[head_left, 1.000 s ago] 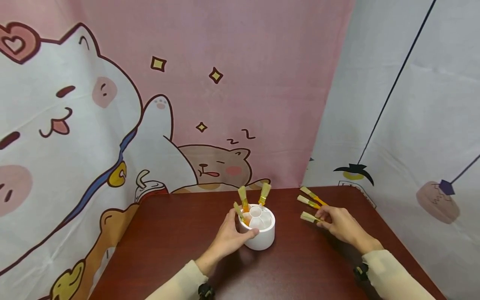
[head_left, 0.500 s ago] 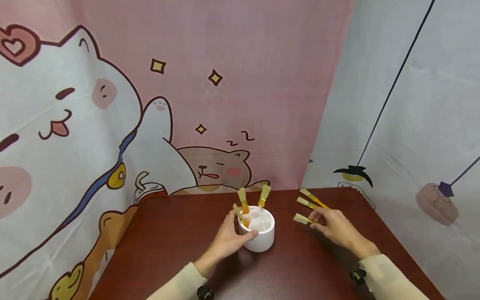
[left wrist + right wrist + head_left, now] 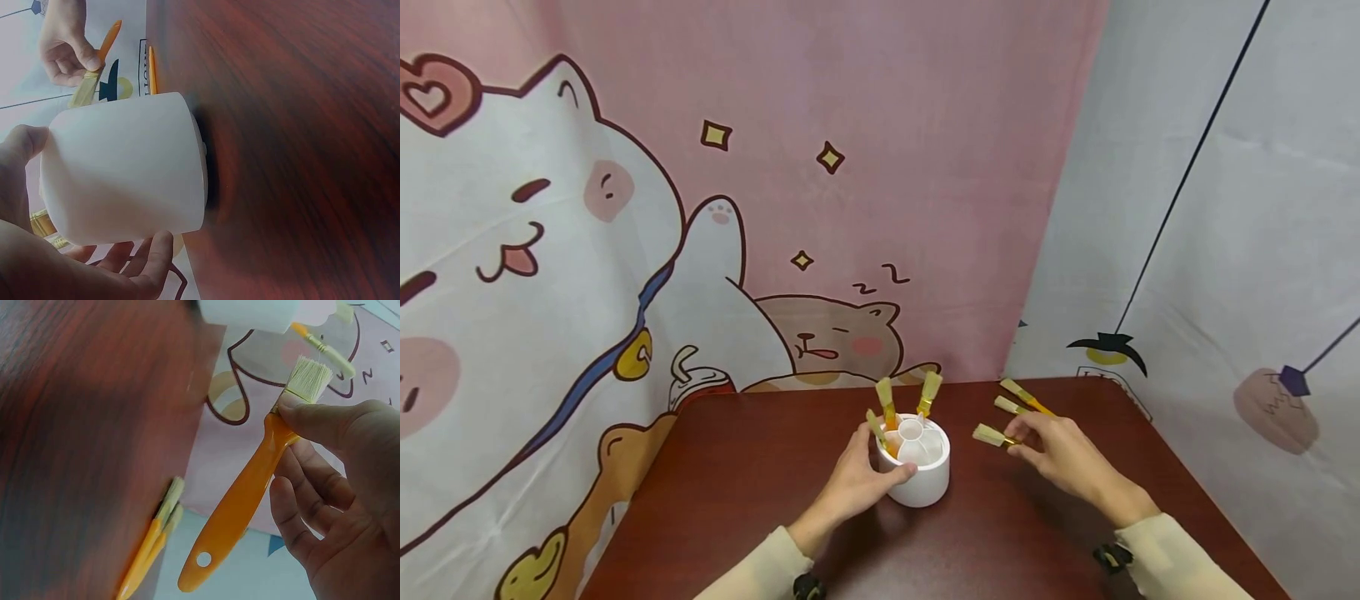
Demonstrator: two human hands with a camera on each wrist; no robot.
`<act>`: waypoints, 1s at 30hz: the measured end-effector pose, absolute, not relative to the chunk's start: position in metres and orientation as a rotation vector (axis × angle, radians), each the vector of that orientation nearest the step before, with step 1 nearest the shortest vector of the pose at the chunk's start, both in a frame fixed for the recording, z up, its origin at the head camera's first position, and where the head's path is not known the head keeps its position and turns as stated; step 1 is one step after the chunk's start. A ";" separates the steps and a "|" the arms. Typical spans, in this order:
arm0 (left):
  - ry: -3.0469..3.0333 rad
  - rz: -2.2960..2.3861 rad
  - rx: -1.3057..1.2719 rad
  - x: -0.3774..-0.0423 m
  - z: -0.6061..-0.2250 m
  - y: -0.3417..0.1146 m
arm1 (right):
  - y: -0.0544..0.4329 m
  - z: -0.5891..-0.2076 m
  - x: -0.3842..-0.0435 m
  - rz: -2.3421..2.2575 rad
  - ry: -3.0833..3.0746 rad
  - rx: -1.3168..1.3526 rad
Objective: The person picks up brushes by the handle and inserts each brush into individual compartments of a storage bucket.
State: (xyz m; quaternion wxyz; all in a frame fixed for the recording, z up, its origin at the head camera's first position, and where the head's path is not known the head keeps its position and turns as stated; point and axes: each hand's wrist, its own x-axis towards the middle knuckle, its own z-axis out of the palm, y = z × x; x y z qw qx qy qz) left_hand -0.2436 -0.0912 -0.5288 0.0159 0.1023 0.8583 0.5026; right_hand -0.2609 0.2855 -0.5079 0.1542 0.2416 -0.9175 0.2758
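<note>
In our right hand (image 3: 1060,454) we pinch a flat paintbrush (image 3: 247,481), pale-bristled and orange-handled, above the counter (image 3: 737,475); our left hand (image 3: 853,479) grips an upright white, compartmented pot (image 3: 922,485) holding three bristles-up brushes (image 3: 929,393). Two matching brushes (image 3: 144,551) lie nearby.

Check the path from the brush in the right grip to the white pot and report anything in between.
Nothing visible stands between the brush in the right grip and the white pot. The left grip holds the pot from its left, off that path.
</note>
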 end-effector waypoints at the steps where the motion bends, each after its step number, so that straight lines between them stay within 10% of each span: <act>1: 2.669 1.565 0.320 -0.243 -0.528 -0.091 | 0.284 -0.506 -0.260 0.796 -2.622 0.700; 30: 2.667 1.528 0.326 -0.247 -0.527 -0.094 | 0.230 -0.463 -0.241 0.764 -2.361 0.893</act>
